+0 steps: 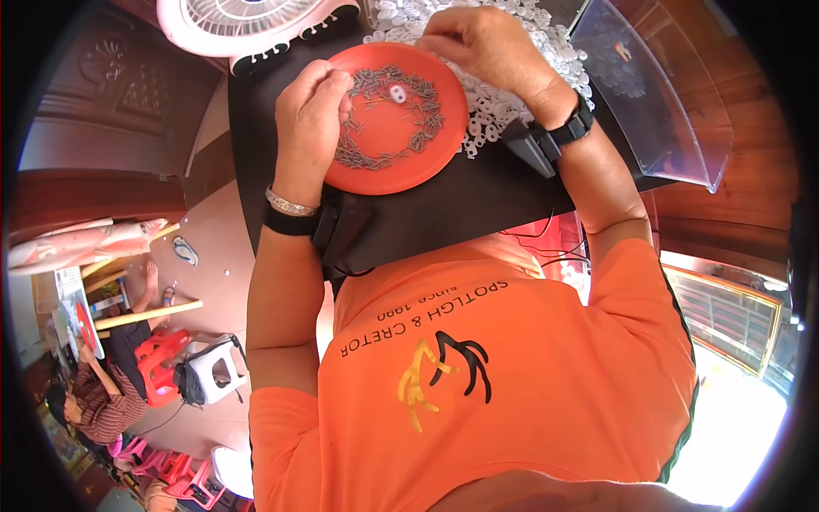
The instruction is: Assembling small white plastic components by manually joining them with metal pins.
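A round red plate (401, 175) lies on the black tabletop, holding a ring of small grey nails (424, 128). Among them sits one white plastic piece (397, 93) with two holes. My left hand (311, 107) is at the plate's left rim, thumb and fingers pinched together; whatever is between them is hidden. Beyond the plate's upper right, my right hand (486, 43) is over a heap of small white plastic pieces (490, 115), many with round holes. Its fingers are bent and closed, and their tips hide anything they hold.
A white fan (243, 21) stands at the far left of the black table (409, 213). To the right of the heap is a clear plastic bin (653, 111). Farther left, another person (107, 384) sits near red plastic stools (162, 363).
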Motion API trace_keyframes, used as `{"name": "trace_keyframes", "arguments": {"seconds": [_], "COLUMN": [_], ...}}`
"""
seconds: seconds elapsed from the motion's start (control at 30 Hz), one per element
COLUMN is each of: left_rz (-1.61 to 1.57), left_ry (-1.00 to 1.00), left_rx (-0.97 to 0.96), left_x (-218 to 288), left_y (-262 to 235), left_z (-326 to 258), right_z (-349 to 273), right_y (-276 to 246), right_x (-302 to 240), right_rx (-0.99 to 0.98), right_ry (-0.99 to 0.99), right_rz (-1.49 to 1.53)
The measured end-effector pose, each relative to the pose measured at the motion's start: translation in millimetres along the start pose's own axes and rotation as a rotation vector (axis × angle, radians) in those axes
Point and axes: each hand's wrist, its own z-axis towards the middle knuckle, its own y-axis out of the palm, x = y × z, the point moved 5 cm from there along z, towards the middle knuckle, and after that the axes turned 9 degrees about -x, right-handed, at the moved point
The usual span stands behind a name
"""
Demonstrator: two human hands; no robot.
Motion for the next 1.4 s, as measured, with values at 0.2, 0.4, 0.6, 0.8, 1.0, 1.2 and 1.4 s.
{"name": "trace_keyframes", "arguments": {"seconds": [0.2, 0.4, 0.6, 0.8, 1.0, 1.2, 1.4], "left_rz": [0.036, -0.004, 0.086, 0.119, 0.103, 0.09, 0.074], "left_ry": [-0.118, -0.169, -0.168, -0.162, -0.185, -0.208, -0.189], "left_rx": [-0.027, 0.022, 0.046, 0.091, 0.091, 0.05, 0.009], "left_x": [-15, -19, -24, -23, -22, -23, -21], "left_y": [-5, -9, -17, -16, -17, -14, -10], "left_z": [9, 9, 11, 10, 11, 9, 13], "right_z": [-2, 6, -2, -5, -11, -11, -17], "right_y": [0, 5, -3, -27, 16, -5, -14], "right_x": [51, 65, 72, 31, 50, 48, 16], "right_rx": [-0.309, -0.251, -0.231, -0.424, -0.513, -0.315, -0.499], "right_ry": [0.176, 0.209, 0.204, 0.111, 0.045, 0.039, -0.025], "right_rz": [-0.609, -0.554, -0.629, -0.319, -0.465, -0.431, -0.089]}}
